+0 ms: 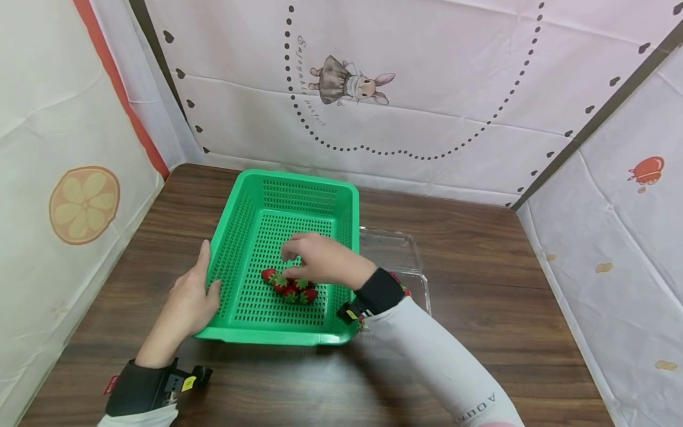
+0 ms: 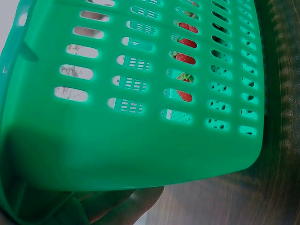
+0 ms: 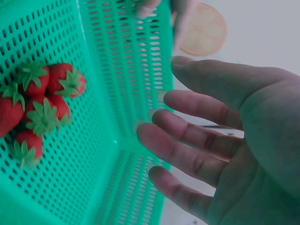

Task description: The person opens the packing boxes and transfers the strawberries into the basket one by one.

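A green slotted plastic basket (image 1: 299,178) stands on the wooden table. Several red strawberries (image 1: 309,295) with green leaf caps lie together on its floor, towards the near side. My left hand (image 1: 187,301) grips the basket's left rim, its thumb on the inner side; in the left wrist view, fingers (image 2: 133,206) show beyond the green wall (image 2: 140,154). Over the strawberries hovers my right hand (image 1: 325,259), its fingers spread and loosely bent. The right wrist view shows nothing between those fingers (image 3: 192,122), apart from the strawberries (image 3: 43,115).
Right of the basket lies a clear plastic box with its lid (image 1: 392,248) folded back. Red fruit (image 1: 407,291) shows in it, partly hidden by my right wrist. Printed white cloth (image 1: 427,89) walls the table (image 1: 480,284) at the back and both sides.
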A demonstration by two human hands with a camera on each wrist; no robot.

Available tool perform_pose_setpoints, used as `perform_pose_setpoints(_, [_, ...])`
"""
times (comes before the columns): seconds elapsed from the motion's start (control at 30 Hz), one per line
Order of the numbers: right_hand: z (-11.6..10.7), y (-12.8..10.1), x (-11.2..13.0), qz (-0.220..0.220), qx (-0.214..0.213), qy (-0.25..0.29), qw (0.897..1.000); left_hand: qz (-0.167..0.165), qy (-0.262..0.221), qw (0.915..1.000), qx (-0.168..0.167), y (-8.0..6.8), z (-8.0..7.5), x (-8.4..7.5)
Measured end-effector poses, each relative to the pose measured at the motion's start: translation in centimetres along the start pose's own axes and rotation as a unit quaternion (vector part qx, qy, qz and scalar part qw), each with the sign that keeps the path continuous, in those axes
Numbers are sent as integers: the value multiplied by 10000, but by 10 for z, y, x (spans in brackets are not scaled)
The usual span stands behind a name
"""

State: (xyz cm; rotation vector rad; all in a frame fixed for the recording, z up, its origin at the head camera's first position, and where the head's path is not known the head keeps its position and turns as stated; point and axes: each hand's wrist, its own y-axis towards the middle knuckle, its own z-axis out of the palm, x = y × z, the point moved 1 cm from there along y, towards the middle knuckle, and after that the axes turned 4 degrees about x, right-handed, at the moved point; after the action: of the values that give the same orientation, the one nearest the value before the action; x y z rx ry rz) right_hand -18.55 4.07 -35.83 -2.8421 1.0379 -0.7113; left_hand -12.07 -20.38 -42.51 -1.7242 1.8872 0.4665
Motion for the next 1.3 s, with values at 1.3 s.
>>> perform_pose_setpoints(1.3, [70,-94,-60,1878,493,352,9803,74,37,10000,18,-1,-2,1])
